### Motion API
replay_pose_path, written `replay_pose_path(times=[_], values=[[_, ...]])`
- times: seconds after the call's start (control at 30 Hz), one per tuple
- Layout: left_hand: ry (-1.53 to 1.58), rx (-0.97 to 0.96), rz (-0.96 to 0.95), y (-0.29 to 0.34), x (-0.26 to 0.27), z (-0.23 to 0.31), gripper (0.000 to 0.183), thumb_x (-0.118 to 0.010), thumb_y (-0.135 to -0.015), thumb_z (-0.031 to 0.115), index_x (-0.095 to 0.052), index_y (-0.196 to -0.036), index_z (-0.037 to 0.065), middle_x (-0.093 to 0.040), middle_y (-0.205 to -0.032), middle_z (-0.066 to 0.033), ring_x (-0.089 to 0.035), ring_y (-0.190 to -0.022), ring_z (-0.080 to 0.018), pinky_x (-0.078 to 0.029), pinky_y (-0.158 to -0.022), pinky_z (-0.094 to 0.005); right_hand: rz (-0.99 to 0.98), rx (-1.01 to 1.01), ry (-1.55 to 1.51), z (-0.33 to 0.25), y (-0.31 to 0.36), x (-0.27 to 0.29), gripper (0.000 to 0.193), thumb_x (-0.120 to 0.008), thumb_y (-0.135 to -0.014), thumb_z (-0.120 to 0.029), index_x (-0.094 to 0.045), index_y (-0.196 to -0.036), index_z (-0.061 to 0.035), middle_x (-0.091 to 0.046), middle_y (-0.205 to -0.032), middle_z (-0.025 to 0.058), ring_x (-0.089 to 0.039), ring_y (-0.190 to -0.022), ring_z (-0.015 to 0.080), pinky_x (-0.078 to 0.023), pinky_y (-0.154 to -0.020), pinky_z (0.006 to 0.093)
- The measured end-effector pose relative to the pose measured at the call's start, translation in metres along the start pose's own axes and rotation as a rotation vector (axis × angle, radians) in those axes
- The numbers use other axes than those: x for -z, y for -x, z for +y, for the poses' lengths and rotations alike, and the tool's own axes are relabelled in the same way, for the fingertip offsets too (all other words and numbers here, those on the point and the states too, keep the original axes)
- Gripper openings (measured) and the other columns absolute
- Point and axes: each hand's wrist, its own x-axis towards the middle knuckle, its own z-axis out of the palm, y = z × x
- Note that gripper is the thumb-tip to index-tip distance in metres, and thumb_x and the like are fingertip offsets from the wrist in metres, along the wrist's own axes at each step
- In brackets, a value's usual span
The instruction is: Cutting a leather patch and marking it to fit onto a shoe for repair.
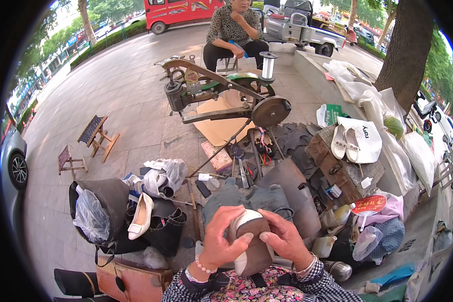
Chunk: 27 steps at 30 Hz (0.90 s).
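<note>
Over my lap both hands grip a white shoe (253, 243), its brown sole turned up toward me. My left hand (220, 240) is closed round its left side, thumb pressing on the sole. From the other side my right hand (288, 239) clasps it, with its thumb also on the sole near the middle. The shoe's upper is mostly hidden beneath the sole and my fingers. Dark grey-green cloth (246, 198) lies across my knees just beyond the shoe. A cream shoe (141, 216) with a low heel rests on dark bags to the left.
A hand-cranked shoe-sewing machine (226, 95) stands ahead, with a white thread spool (268, 68) on top. Behind it sits a person (235, 35). A wooden chest (340, 161) bears a pair of pale flats (345, 143) at right. Folding stools (97, 136) stand left; pliers (242, 172) lie ahead.
</note>
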Motion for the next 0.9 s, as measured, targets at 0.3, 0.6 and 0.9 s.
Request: replay_pose_path(times=[0.3, 0.6, 0.9], values=[[-0.018, 0.000, -0.064, -0.0009, 0.0035, 0.0016, 0.049, -0.064, -0.067, 0.008, -0.052, -0.113, -0.002, -0.052, -0.110, -0.0163, -0.054, -0.100, -0.0227, -0.045, -0.085, -0.0310, -0.017, 0.005, -0.047, -0.0006, -0.0022, 0.0002, 0.052, -0.059, -0.086, -0.007, -0.037, -0.131, 0.0025, -0.047, -0.122, 0.0105, -0.047, -0.110, 0.0142, -0.041, -0.092, 0.0279], [-0.021, 0.000, -0.064, -0.0021, 0.0040, 0.0023, 0.048, -0.065, -0.069, 0.010, -0.052, -0.113, -0.001, -0.052, -0.109, -0.0159, -0.054, -0.099, -0.0215, -0.046, -0.083, -0.0302, -0.026, 0.012, -0.033, -0.0015, -0.0025, 0.0011, 0.052, -0.059, -0.085, -0.006, -0.037, -0.131, 0.0027, -0.047, -0.123, 0.0105, -0.047, -0.111, 0.0143, -0.040, -0.093, 0.0280], [-0.006, 0.002, -0.013, -0.0021, 0.0014, 0.0037, 0.047, -0.069, -0.065, 0.012, -0.054, -0.108, 0.001, -0.057, -0.102, -0.0182, -0.057, -0.090, -0.0295, -0.046, -0.079, -0.0355, -0.020, 0.003, -0.031, -0.0006, -0.0015, 0.0014, 0.052, -0.060, -0.085, -0.007, -0.037, -0.131, 0.0024, -0.047, -0.123, 0.0106, -0.048, -0.109, 0.0141, -0.041, -0.091, 0.0275]])
